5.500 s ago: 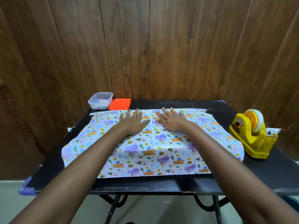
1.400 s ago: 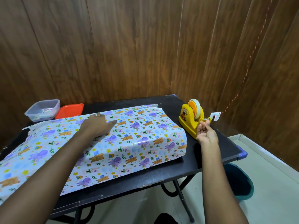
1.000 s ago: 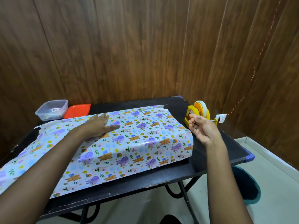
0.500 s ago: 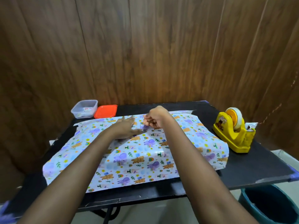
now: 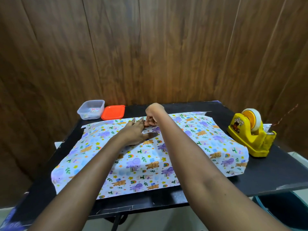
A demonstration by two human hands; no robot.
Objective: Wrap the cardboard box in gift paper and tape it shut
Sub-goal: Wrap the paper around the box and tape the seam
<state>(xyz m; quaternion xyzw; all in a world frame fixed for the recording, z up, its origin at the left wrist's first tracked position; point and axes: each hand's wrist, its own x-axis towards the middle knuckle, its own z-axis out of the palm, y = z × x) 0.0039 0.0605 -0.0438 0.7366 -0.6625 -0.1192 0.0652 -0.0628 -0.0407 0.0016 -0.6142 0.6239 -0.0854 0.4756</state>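
Gift paper (image 5: 150, 164) printed with bears, elephants and rainbows is draped over a raised, flat-topped shape in the middle of the black counter (image 5: 266, 177). The cardboard box itself is hidden beneath it. The sheet's far edge lies folded over the top.

The left hand (image 5: 135, 133) lies flat on the paper near that far edge, fingers straight and spread, pressing down. The right hand (image 5: 152, 116) is just beyond it, fingers curled in tight, tips bunched down at the paper beside the left fingertips. Whether anything is pinched between them cannot be made out.

A yellow tape dispenser (image 5: 250, 137) stands on the counter just right of the wrapped shape. At the far left corner sits a clear plastic tub (image 5: 90, 110), with an orange lid (image 5: 113, 112) touching its right side.
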